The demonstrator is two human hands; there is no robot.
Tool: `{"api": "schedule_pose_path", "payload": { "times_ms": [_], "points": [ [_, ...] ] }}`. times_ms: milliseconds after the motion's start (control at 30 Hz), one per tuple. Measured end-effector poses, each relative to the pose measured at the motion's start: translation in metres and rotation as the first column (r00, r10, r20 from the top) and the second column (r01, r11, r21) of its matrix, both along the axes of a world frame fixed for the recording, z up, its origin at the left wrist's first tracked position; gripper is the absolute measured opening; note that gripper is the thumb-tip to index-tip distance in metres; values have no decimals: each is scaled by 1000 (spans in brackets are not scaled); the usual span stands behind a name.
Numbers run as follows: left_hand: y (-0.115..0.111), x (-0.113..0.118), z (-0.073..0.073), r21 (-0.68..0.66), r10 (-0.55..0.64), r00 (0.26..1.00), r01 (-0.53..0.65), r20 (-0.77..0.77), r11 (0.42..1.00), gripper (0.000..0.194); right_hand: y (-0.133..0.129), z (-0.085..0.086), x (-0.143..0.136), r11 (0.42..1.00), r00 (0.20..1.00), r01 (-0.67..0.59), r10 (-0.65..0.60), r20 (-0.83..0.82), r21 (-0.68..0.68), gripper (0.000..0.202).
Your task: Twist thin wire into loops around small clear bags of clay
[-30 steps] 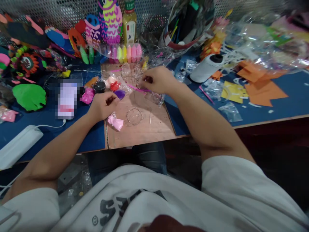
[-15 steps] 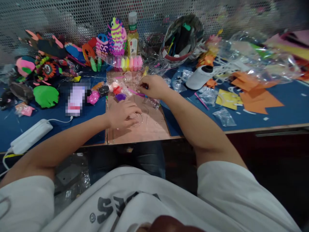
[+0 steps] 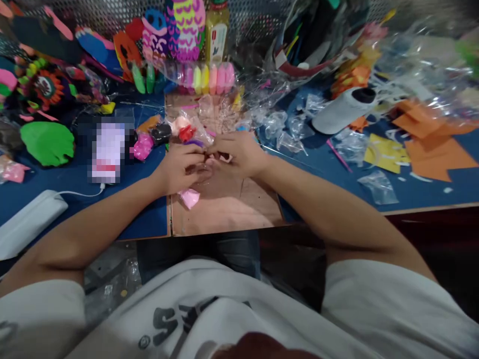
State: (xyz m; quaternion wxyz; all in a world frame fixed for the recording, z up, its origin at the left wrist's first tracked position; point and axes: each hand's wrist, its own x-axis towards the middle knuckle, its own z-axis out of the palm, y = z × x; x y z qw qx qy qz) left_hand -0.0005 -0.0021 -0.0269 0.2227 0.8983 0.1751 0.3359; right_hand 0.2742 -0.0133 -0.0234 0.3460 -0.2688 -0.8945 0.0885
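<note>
Head view, looking down past a pale shirt: the two hands meet over the brown board point(image 3: 228, 214) set in the blue bench point(image 3: 140, 217), fingertips brought together just above its middle. The left hand point(image 3: 183, 168) has its fingers curled inward; the right hand point(image 3: 237, 153) faces it, with a dark gap showing between bent thumb and forefinger. I can't tell whether either hand grips anything — something thin glints by the left fingers, too small to name. A pale pink packet point(image 3: 190, 198) lies on the board just below the left hand, partly covered by it. A purple piece point(image 3: 194, 142) peeks out right behind the fingers, with a red piece point(image 3: 187, 132) just beyond. Off to the left, on the blue surface, sit a magenta packet point(image 3: 142, 146), a blurred-out phone point(image 3: 108, 149) on its white cable and a flat green shape point(image 3: 47, 143). Behind the board stands a row of bright coloured pieces point(image 3: 215, 79), with a bottle point(image 3: 218, 37) at the back. Over to the right — well apart from the hands — a white cylinder point(image 3: 340, 113) lies on its side, near a yellow sheet point(image 3: 385, 153) and some orange sheets point(image 3: 443, 158).
</note>
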Motion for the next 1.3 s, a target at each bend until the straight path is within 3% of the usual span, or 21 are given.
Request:
{"api": "schedule_pose_path", "payload": {
  "times_ms": [133,233,300,400,533,633,733,867,1100,1300],
  "points": [
    [0,-3,4,-81,44,999,-42,13,996,48,-3,-4,2,998,1000,4,-4,-5,-68,43],
    [2,-4,5,-130,-2,1000,5,18,991,58,-3,-4,7,994,998,15,-21,-55,-111,45],
    [4,-7,6,-147,-33,999,34,7,989,52,-4,-1,9,992,998,-20,11,-69,-124,45],
    [8,-13,11,-159,-60,997,51,-50,986,44,-5,5,12,984,999,-37,40,16,-176,55],
    [14,-24,21,-132,-48,986,27,-159,991,63,-11,13,8,965,985,-16,60,162,-260,55],
    [20,-29,25,-86,-63,967,43,-247,995,47,-22,20,-3,944,982,73,-11,191,-322,46],
    [24,-30,24,-65,-36,952,16,-304,998,35,-40,29,-18,910,959,240,-167,229,-339,29],
    [28,-30,25,-87,-22,946,-6,-324,996,37,-59,39,-32,846,919,376,-289,268,-377,24],
    [31,-31,30,-141,-39,947,-7,-318,990,41,-63,50,-42,739,764,575,-332,553,-351,26],
    [35,-31,22,-183,-19,970,-27,-242,983,40,-68,40,-46,782,755,572,-384,531,-248,32]
  ]
}}
